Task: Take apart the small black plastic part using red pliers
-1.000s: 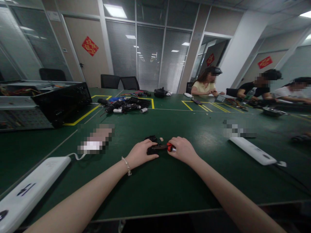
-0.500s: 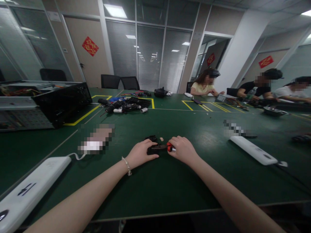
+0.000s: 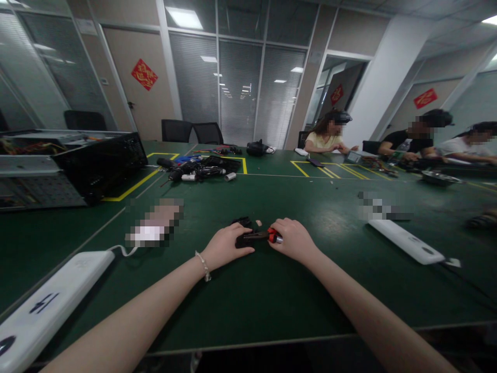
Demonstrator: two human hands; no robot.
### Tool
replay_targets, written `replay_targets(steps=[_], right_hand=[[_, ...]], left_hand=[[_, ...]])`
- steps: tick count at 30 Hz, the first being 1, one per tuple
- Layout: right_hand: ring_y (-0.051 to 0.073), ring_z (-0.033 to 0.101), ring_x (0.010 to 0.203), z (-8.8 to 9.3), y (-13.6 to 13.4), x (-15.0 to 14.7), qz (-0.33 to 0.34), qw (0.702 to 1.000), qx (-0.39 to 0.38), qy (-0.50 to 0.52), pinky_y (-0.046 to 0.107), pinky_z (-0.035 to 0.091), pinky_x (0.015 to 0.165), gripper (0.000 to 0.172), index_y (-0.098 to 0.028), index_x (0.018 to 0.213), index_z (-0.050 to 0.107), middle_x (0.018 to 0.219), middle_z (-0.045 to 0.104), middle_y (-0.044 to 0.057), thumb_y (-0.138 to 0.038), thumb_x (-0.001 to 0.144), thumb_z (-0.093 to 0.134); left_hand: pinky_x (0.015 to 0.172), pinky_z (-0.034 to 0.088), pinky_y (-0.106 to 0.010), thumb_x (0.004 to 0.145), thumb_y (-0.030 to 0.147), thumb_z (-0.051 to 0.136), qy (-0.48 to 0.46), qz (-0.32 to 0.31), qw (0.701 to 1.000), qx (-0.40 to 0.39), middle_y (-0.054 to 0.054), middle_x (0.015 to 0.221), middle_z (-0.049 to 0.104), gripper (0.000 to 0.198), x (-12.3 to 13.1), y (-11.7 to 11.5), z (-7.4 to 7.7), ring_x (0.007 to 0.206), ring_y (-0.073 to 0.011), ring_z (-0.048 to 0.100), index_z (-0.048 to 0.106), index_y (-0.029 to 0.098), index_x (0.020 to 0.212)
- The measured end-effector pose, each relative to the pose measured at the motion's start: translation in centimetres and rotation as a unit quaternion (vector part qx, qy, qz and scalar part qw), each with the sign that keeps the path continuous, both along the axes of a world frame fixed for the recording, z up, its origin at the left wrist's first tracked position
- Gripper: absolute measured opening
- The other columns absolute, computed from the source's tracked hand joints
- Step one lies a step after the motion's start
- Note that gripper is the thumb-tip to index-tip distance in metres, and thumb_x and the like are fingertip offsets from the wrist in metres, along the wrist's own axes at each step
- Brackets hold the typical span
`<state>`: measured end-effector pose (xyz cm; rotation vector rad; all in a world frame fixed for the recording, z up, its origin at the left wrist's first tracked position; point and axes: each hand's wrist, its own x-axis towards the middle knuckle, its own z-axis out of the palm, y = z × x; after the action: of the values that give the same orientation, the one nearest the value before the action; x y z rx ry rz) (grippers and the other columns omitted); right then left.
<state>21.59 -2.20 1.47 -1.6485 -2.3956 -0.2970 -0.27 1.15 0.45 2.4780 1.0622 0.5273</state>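
On the green table point(image 3: 248, 300) my left hand point(image 3: 223, 247) is closed on a small black part point(image 3: 244, 240), pressing it to the tabletop. My right hand point(image 3: 293, 240) grips a small screwdriver with a red handle point(image 3: 274, 237); its shaft points left into the black part. Just behind lie another small black piece point(image 3: 243, 221) and a tiny tan bit point(image 3: 258, 223).
A white power strip point(image 3: 46, 305) lies at the near left, another white power strip point(image 3: 406, 241) at the right. An open black computer case point(image 3: 77, 166) stands far left. A pile of tools point(image 3: 198, 168) lies beyond. Three people sit at the far right.
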Motion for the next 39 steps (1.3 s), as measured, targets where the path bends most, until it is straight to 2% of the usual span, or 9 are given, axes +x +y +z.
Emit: replay_targets(steps=[15,21,25,29,33,36,38,39], right_hand=[[0.018,0.051,0.079,0.7,-0.2,0.8,0.032,0.999,-0.017,0.039,0.032,0.037,0.071,0.023,-0.02,0.09,0.058,0.086,0.058,0.004,-0.034,0.072,0.054],[0.019,0.052,0.084,0.5,0.0,1.3,0.055,0.991,-0.036,0.12,0.034,0.038,0.075,0.03,-0.019,0.094,0.055,0.091,0.057,0.006,-0.04,0.073,0.054],[0.018,0.053,0.087,0.3,0.3,1.4,0.04,0.972,-0.076,0.218,0.034,0.04,0.077,0.034,-0.019,0.101,0.052,0.097,0.056,0.006,-0.042,0.075,0.051],[0.017,0.054,0.087,0.1,0.8,1.5,0.008,0.933,-0.121,0.34,0.034,0.041,0.079,0.036,-0.019,0.102,0.051,0.099,0.058,0.006,-0.04,0.073,0.054],[0.019,0.055,0.088,0.2,1.2,1.6,-0.015,0.873,-0.148,0.464,0.036,0.041,0.08,0.034,-0.018,0.097,0.055,0.099,0.06,0.007,-0.043,0.073,0.053],[0.02,0.055,0.096,0.2,1.3,1.7,-0.022,0.798,-0.165,0.579,0.037,0.042,0.082,0.038,-0.018,0.1,0.054,0.107,0.058,0.01,-0.048,0.078,0.046],[0.021,0.054,0.1,0.2,1.4,2.1,-0.023,0.74,-0.181,0.647,0.037,0.043,0.08,0.041,-0.019,0.105,0.052,0.11,0.057,0.012,-0.05,0.083,0.035],[0.021,0.053,0.102,0.2,1.4,2.4,-0.016,0.721,-0.198,0.664,0.038,0.044,0.08,0.043,-0.021,0.108,0.05,0.114,0.055,0.011,-0.05,0.085,0.029]], left_hand=[[0.08,0.045,-0.035,0.074,0.048,0.056,0.002,-0.001,1.0,0.0,-0.004,0.112,0.053,0.047,-0.1,-0.2,0.3,0.096,-0.0228,0.054,0.052,0.026,0.115],[0.084,0.043,-0.035,0.076,0.04,0.056,-0.007,-0.016,1.0,0.014,-0.004,0.114,0.054,0.044,-0.1,0.0,0.0,0.098,-0.0223,0.054,0.05,0.024,0.116],[0.08,0.044,-0.037,0.076,0.041,0.055,0.003,0.004,1.0,0.009,-0.007,0.116,0.054,0.05,-0.1,0.0,0.0,0.098,-0.0246,0.054,0.045,0.023,0.121],[0.079,0.044,-0.037,0.075,0.044,0.055,0.011,0.011,1.0,0.002,-0.007,0.117,0.054,0.054,-0.1,-0.1,0.1,0.099,-0.0257,0.054,0.043,0.023,0.123],[0.08,0.044,-0.037,0.074,0.045,0.055,0.01,0.01,1.0,0.002,-0.007,0.118,0.053,0.054,-0.2,-0.1,0.0,0.1,-0.0257,0.054,0.043,0.024,0.123],[0.081,0.043,-0.038,0.075,0.046,0.055,0.009,0.011,1.0,-0.001,-0.006,0.12,0.053,0.054,-0.2,0.0,0.0,0.102,-0.026,0.053,0.043,0.025,0.123],[0.08,0.043,-0.038,0.074,0.046,0.055,0.01,0.012,1.0,-0.006,-0.006,0.12,0.052,0.054,-0.3,0.0,0.0,0.102,-0.0258,0.053,0.043,0.025,0.123],[0.08,0.043,-0.037,0.074,0.046,0.055,0.01,0.013,1.0,-0.009,-0.006,0.12,0.052,0.054,-0.3,0.0,0.0,0.102,-0.0256,0.053,0.043,0.025,0.123]])
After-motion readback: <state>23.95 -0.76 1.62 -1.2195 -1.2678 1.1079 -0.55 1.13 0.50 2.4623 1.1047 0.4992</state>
